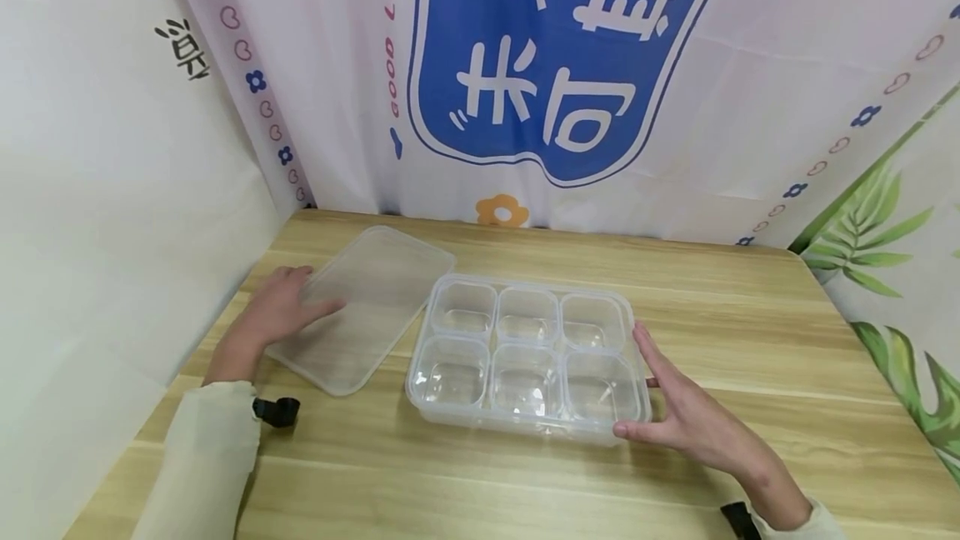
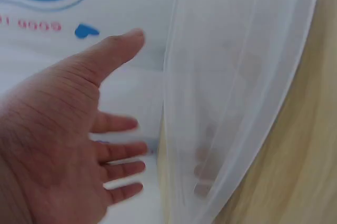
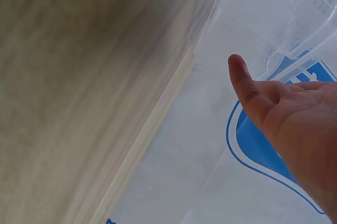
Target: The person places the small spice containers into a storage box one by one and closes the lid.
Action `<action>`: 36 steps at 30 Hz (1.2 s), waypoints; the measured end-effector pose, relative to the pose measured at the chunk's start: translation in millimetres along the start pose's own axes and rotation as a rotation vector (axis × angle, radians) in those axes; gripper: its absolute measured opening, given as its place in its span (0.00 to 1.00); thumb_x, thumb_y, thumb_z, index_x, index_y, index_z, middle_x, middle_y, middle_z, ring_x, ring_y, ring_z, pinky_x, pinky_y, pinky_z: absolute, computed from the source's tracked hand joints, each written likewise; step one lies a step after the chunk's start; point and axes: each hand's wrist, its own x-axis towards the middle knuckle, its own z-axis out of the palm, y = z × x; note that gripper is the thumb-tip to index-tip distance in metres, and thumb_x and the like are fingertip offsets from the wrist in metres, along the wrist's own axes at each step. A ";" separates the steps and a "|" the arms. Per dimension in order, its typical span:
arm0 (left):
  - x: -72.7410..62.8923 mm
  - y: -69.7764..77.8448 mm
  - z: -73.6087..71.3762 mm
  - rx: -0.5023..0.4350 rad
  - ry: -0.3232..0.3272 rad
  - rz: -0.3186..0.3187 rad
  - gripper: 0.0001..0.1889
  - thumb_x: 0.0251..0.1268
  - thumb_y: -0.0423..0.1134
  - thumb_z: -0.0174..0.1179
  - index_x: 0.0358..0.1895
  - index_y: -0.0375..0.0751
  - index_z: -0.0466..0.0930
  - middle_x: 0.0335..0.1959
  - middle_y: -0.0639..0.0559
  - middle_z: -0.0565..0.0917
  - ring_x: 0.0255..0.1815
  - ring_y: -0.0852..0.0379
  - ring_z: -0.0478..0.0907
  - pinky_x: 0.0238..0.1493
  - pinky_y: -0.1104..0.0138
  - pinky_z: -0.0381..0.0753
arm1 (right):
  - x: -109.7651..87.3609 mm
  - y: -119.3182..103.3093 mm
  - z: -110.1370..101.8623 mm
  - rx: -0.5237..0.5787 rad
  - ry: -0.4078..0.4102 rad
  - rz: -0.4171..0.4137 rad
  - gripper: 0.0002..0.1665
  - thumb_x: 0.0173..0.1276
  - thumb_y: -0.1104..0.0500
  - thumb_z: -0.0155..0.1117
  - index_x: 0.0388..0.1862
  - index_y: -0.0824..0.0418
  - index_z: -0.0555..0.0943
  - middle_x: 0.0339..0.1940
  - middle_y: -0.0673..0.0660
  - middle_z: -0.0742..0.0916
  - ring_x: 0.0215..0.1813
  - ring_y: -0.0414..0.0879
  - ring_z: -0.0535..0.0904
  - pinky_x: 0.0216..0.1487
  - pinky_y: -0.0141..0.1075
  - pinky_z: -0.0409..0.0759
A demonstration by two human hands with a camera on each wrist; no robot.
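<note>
A clear plastic storage box (image 1: 517,421) stands on the table, fitted with small clear square tubs (image 1: 525,311) in two rows of three. I see nothing inside the tubs. At its right end is my right hand (image 1: 686,409), fingers extended along the far corner and thumb by the near one; contact is hard to tell. To the left lies a frosted translucent lid (image 1: 382,294), flat on the wood. My left hand (image 1: 273,307) hovers at the lid's left edge, fingers spread. In the left wrist view that hand (image 2: 58,129) is apart from the lid (image 2: 231,76), holding nothing.
Wood-grain table (image 1: 360,473) under everything. A printed white curtain (image 1: 337,107) hangs along its back edge, with white cloth (image 1: 90,232) at the left and a leaf-patterned cloth (image 1: 885,273) at the right. A small black wrist camera (image 1: 277,412) sits on the left wrist.
</note>
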 end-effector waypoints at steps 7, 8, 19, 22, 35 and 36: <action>-7.5 -17.2 0.4 0.024 -0.092 -0.137 0.71 0.59 0.76 0.60 0.74 0.11 0.37 0.72 0.11 0.42 0.73 0.16 0.41 0.65 0.25 0.45 | 0.1 0.5 1.8 0.033 -0.010 -0.008 0.74 0.61 0.44 0.80 0.86 0.45 0.34 0.84 0.67 0.47 0.61 0.66 0.78 0.53 0.60 0.81; -8.3 -17.6 0.9 0.031 -0.096 -0.145 0.71 0.58 0.77 0.60 0.74 0.11 0.37 0.72 0.10 0.42 0.72 0.16 0.42 0.64 0.25 0.46 | 0.1 0.5 2.0 0.031 -0.010 -0.007 0.74 0.61 0.44 0.80 0.86 0.45 0.34 0.84 0.67 0.47 0.62 0.66 0.78 0.53 0.59 0.81; -8.2 -18.1 6.6 0.067 -0.141 -0.161 0.69 0.60 0.74 0.61 0.70 0.06 0.42 0.68 0.08 0.46 0.68 0.15 0.48 0.66 0.28 0.51 | 0.2 0.8 0.3 0.042 -0.020 0.013 0.74 0.61 0.44 0.80 0.86 0.43 0.34 0.84 0.67 0.47 0.62 0.68 0.77 0.51 0.59 0.83; -6.8 -17.7 7.1 0.080 -0.134 -0.150 0.69 0.60 0.75 0.61 0.70 0.06 0.44 0.67 0.09 0.48 0.67 0.16 0.49 0.66 0.28 0.52 | -0.2 0.5 0.0 0.042 -0.021 0.020 0.74 0.61 0.44 0.80 0.86 0.43 0.34 0.84 0.67 0.47 0.62 0.69 0.77 0.51 0.59 0.83; -4.4 -11.5 9.2 0.043 -0.079 -0.128 0.67 0.56 0.72 0.67 0.74 0.13 0.49 0.63 0.12 0.57 0.63 0.20 0.57 0.64 0.30 0.59 | -1.3 2.2 -2.7 0.012 -0.013 0.031 0.73 0.61 0.42 0.79 0.86 0.42 0.35 0.85 0.65 0.48 0.62 0.67 0.78 0.54 0.63 0.80; -4.5 -10.9 9.5 0.037 -0.075 -0.127 0.67 0.56 0.72 0.68 0.74 0.14 0.48 0.63 0.12 0.57 0.63 0.20 0.57 0.64 0.30 0.59 | -1.4 2.4 -2.7 0.013 -0.014 0.030 0.73 0.61 0.42 0.79 0.86 0.42 0.35 0.85 0.65 0.48 0.62 0.67 0.78 0.54 0.64 0.80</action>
